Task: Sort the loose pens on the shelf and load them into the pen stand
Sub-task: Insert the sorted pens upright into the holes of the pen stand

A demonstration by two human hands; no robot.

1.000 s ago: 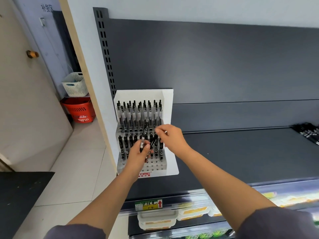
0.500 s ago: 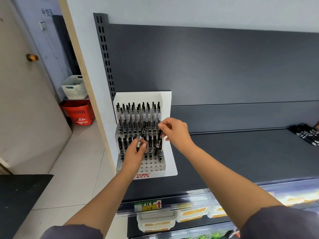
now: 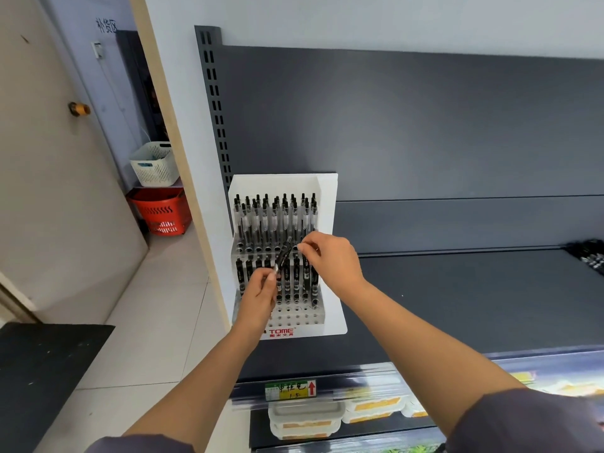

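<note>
A white tiered pen stand stands at the left end of the dark shelf. Its back row is full of black-and-clear pens, its middle row holds several, and its front holes are bare. My left hand pinches a black pen that tilts up to the right in front of the middle row. My right hand pinches the top of another pen, which stands upright in a middle-row hole on the right. A pile of loose black pens lies at the shelf's far right edge.
The shelf's dark back panel rises behind the stand. Below the shelf edge are a yellow price tag and trays of packaged food. On the floor to the left are a red basket and a white basket.
My right hand has lowered its pen from a tilt into an upright hole on the stand's right side. My left hand keeps its tilted pen in nearly the same place.
</note>
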